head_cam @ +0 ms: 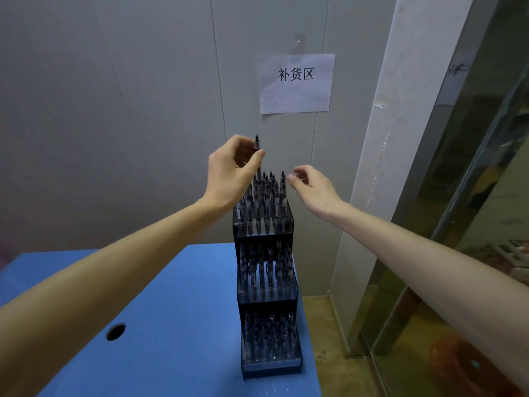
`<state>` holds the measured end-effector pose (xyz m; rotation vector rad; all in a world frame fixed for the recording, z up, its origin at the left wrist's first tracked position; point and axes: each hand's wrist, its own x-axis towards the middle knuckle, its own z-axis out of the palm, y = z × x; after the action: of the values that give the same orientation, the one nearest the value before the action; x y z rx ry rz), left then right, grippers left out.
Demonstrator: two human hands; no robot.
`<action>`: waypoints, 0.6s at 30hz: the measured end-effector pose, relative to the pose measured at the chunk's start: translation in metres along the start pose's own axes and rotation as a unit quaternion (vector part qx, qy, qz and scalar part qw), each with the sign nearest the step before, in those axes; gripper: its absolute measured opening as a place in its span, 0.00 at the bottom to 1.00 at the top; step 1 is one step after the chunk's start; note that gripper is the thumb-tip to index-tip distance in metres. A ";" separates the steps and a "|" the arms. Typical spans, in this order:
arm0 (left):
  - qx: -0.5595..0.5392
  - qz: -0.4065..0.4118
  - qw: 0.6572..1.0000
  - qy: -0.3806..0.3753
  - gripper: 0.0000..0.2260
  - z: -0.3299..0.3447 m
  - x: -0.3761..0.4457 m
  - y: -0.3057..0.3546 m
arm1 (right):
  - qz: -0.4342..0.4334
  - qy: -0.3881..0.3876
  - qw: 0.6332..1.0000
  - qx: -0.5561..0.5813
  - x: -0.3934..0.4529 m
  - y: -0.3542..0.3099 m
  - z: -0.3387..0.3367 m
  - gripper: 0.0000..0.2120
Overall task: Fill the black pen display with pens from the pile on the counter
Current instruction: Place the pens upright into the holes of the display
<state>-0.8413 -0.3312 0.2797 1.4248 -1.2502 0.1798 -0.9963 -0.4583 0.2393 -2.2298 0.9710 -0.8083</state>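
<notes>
A black three-tier pen display [264, 296] stands at the right edge of the blue counter [177, 310]. All three tiers hold several dark pens standing upright. My left hand [229, 173] pinches one dark pen [257, 147] upright above the left side of the top tier; its lower end reaches down among the standing pens. My right hand [312, 187] hovers just right of the top tier, fingers apart and curled, holding nothing. No pile of loose pens is visible on the counter.
A grey wall stands close behind the display, with a paper sign [296, 83] taped to it. A round hole [116, 331] is in the counter at the left. A glass door [463, 224] and bare floor lie to the right.
</notes>
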 end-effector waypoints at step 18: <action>0.057 -0.058 0.990 -0.117 0.09 0.014 -0.098 -0.025 | 0.097 -0.083 0.992 0.001 -0.077 0.058 0.052 0.26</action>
<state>-0.8711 -0.2931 0.1893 1.6489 -1.3585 0.0030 -1.0272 -0.4185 0.1425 -2.1222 1.0848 -0.5267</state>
